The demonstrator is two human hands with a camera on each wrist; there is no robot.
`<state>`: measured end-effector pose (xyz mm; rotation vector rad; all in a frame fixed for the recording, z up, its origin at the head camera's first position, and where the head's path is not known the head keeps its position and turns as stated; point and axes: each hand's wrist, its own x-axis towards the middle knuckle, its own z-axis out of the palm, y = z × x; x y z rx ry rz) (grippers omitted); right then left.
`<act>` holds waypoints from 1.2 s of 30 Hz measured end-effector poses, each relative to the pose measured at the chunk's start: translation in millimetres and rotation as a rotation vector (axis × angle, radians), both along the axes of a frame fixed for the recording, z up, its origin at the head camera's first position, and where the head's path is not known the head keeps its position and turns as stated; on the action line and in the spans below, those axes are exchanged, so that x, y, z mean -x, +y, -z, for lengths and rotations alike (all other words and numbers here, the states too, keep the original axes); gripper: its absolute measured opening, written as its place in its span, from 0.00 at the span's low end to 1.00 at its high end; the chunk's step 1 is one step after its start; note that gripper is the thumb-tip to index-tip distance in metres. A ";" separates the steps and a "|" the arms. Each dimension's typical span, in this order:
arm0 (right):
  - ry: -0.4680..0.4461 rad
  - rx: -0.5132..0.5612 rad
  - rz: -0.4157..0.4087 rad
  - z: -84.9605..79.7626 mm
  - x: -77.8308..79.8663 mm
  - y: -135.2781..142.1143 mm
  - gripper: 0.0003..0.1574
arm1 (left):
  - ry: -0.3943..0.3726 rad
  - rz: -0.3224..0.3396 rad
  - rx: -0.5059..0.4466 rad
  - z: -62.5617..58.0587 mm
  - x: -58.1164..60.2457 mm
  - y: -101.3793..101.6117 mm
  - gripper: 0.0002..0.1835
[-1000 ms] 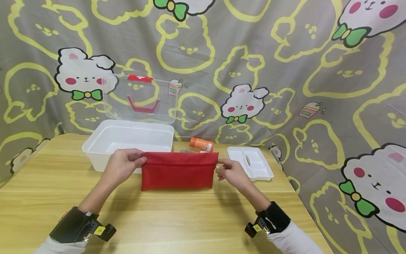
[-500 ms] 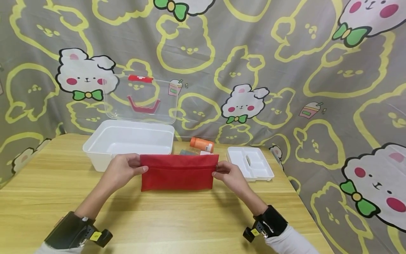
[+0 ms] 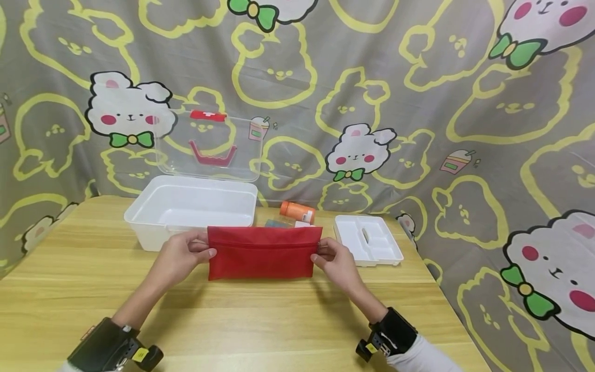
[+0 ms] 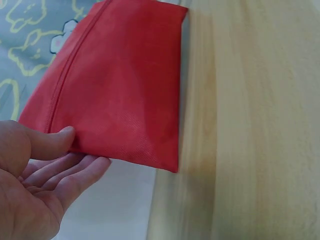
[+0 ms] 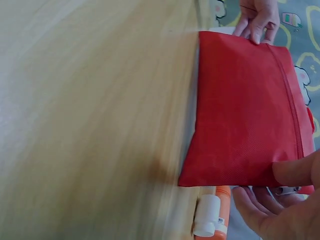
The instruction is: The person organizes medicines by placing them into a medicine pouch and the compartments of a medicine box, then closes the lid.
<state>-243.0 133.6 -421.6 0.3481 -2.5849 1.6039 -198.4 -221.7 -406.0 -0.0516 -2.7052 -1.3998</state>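
A flat red zippered pouch (image 3: 262, 258) stands upright on its long edge in the middle of the table, its zipper running near the top. My left hand (image 3: 178, 256) pinches its left end, thumb on the near face and the other fingers behind. At the opposite end my right hand (image 3: 338, 262) pinches it the same way; in the right wrist view a metal zipper pull (image 5: 287, 190) shows beside those fingers. The left wrist view has the pouch (image 4: 117, 85) slanting away from the left thumb, with its lower edge close over the wood.
Behind the left hand stands a white box (image 3: 149, 235) with its clear, red-handled lid (image 3: 176, 160) raised. An orange bottle (image 3: 297, 212) lies behind the pouch, near a white bottle (image 5: 206, 215). A white compartment tray (image 3: 388, 253) sits at the right; a patterned curtain (image 3: 297, 103) hangs behind.
My right hand has gone from a pointing finger at the pouch's end to a thumb-and-finger pinch. My left hand has slid slightly lower, and the pouch's top edge has dipped a little.
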 end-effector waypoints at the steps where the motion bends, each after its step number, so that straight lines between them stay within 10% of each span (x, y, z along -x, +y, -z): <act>1: 0.012 0.003 0.003 1.3 -0.2 -0.4 0.09 | 0.003 -0.006 0.000 0.9 -0.1 0.0 0.16; 17: 0.195 -0.003 0.120 16.1 2.6 -9.3 0.06 | 0.081 -0.049 -0.038 -6.1 3.7 2.6 0.12; 36: 0.324 0.020 0.093 -107.8 54.9 -42.1 0.08 | 0.124 -0.212 -0.015 -137.5 53.0 -18.9 0.20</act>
